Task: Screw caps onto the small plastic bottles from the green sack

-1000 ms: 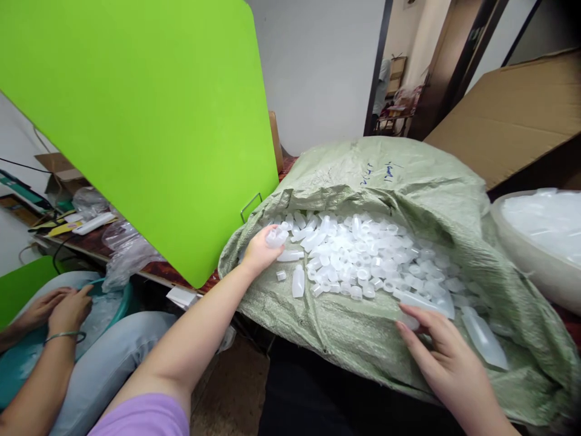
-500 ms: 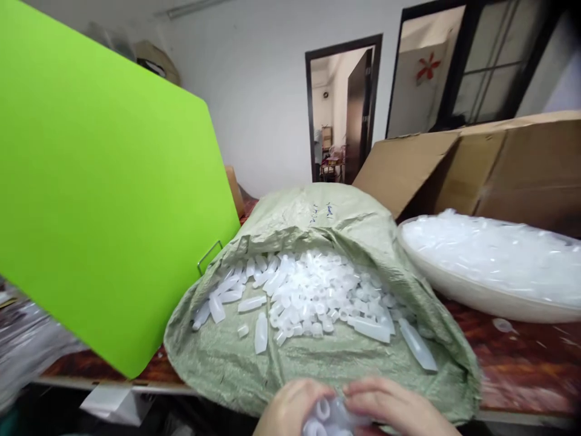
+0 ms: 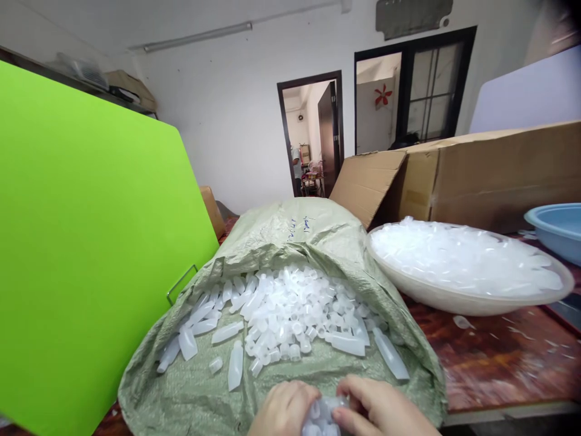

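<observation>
At the bottom of the view, my left hand (image 3: 285,409) and my right hand (image 3: 379,407) curve around a cluster of small translucent plastic caps (image 3: 323,416). The left fingers press on the cluster from one side; the right thumb and fingers close on it from the other. Just beyond lies an open green woven sack (image 3: 313,370), its mouth toward me. A heap of similar plastic caps (image 3: 290,312) spills from it, with several flat translucent tubes (image 3: 236,365) among them. The lower part of both hands is cut off by the frame.
A large bright green board (image 3: 91,230) leans at the left, a wire handle by its edge. To the right, a wide white basin (image 3: 454,297) heaped with clear plastic pieces stands on the reddish table (image 3: 499,363). Behind are a cardboard box (image 3: 503,172) and a blue basin (image 3: 556,224).
My view has shifted up and to the right, bringing the blue basin into sight. Both hands still hold the caps, and my right fingers have curled further around them.
</observation>
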A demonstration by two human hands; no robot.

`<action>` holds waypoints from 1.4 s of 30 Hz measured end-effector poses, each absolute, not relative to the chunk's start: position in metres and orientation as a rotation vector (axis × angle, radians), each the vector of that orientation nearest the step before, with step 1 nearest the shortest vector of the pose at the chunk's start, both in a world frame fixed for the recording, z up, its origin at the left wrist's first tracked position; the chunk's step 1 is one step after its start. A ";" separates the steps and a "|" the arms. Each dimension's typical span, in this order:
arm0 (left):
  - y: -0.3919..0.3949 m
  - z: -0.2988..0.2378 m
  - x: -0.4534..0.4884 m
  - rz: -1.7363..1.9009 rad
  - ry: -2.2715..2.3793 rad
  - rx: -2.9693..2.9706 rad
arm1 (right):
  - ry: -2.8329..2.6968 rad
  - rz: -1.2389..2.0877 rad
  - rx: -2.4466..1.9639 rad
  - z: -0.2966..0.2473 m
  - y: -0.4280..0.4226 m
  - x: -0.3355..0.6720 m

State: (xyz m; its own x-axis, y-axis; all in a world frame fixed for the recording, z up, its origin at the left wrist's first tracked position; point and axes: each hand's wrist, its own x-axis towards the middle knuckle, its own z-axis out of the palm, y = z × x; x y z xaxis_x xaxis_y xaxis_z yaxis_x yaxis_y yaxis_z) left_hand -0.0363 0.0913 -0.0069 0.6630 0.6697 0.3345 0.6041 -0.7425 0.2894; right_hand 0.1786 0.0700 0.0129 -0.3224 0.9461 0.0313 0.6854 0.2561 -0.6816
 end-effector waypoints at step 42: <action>0.099 -0.013 -0.033 0.918 1.049 2.585 | -2.164 0.688 -1.448 0.005 0.073 0.179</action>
